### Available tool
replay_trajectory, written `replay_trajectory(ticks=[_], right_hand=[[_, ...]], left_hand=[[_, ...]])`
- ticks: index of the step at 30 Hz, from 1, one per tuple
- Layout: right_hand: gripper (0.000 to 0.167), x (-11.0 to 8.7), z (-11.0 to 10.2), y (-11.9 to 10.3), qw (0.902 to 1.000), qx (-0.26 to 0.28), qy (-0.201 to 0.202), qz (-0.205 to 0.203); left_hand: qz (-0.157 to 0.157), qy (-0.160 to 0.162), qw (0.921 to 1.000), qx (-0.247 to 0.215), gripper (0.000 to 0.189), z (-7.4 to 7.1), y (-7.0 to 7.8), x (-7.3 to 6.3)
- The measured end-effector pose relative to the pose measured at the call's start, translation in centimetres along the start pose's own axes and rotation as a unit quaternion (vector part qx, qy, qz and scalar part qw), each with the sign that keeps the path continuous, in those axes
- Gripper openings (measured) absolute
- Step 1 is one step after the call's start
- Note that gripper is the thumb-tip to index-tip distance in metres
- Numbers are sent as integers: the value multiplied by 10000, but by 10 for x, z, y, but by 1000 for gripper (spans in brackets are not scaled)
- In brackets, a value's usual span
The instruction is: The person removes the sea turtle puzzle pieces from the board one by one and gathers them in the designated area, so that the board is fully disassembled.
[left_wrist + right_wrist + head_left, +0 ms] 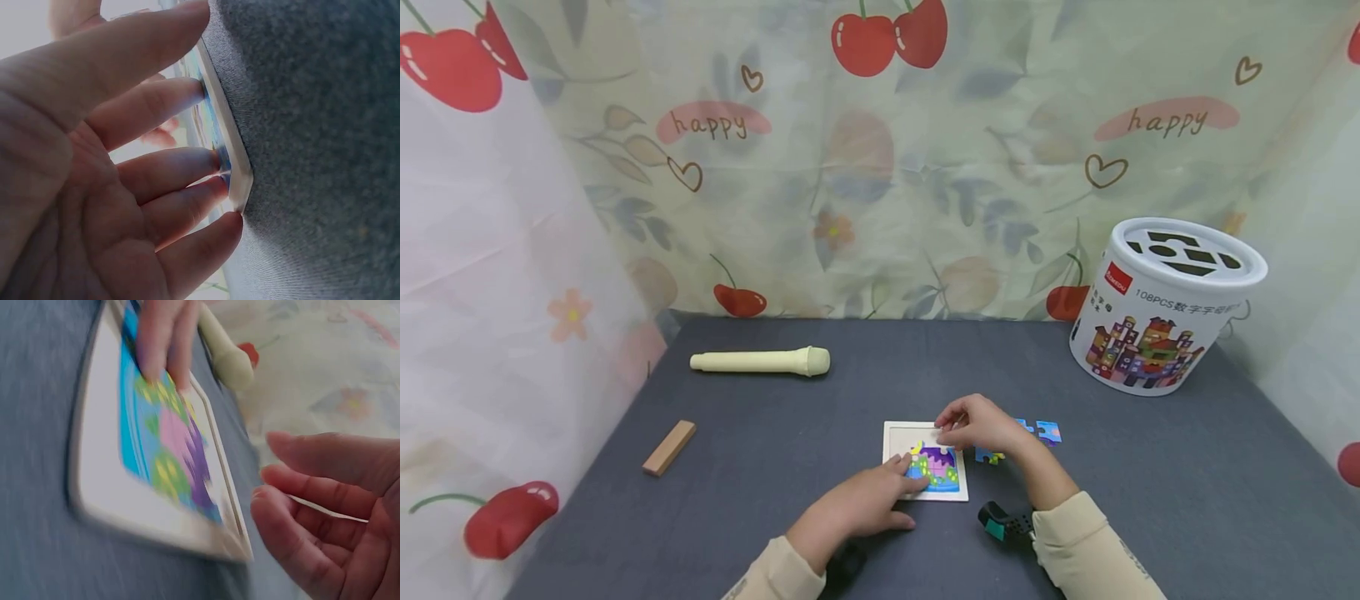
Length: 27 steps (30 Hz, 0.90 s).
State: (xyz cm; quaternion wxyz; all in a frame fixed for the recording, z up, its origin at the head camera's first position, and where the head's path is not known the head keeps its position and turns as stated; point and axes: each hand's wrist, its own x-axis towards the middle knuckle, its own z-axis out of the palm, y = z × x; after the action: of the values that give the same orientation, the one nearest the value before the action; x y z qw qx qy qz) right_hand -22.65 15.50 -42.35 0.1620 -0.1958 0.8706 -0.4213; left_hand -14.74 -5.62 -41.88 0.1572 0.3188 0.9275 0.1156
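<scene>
A white-framed jigsaw puzzle board lies on the dark table, its lower part filled with joined pieces in purple, pink, green and blue. The bare backing shows in its upper part. My left hand rests its fingertips on the board's left side; in the left wrist view the fingers are spread along the frame's edge. Over the board's upper right corner hovers my right hand, fingers loosely bent. In the right wrist view a gap shows between its thumb and fingers, with no piece visible there.
Loose blue puzzle pieces lie to the right of the board, partly behind the right hand. A cream toy microphone and a wooden block lie on the left. A white bucket stands at the back right, before a printed curtain.
</scene>
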Motion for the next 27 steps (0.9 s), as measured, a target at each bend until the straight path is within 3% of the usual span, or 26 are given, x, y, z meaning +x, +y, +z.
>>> replay_trajectory(ticks=[6, 12, 22, 27], right_hand=[[18, 8, 16, -11, 9993, -43, -288, 247], [16, 7, 25, -17, 9975, 162, -256, 641], [16, 7, 29, -15, 9976, 191, -95, 657], [15, 7, 26, -13, 9984, 360, 29, 442]], left_hand=[[95, 28, 9999, -33, 55, 1, -1, 0], [100, 19, 9998, -160, 56, 1, -3, 0], [158, 19, 9996, -221, 56, 1, -2, -1], [146, 12, 9997, -200, 55, 2, -2, 0]])
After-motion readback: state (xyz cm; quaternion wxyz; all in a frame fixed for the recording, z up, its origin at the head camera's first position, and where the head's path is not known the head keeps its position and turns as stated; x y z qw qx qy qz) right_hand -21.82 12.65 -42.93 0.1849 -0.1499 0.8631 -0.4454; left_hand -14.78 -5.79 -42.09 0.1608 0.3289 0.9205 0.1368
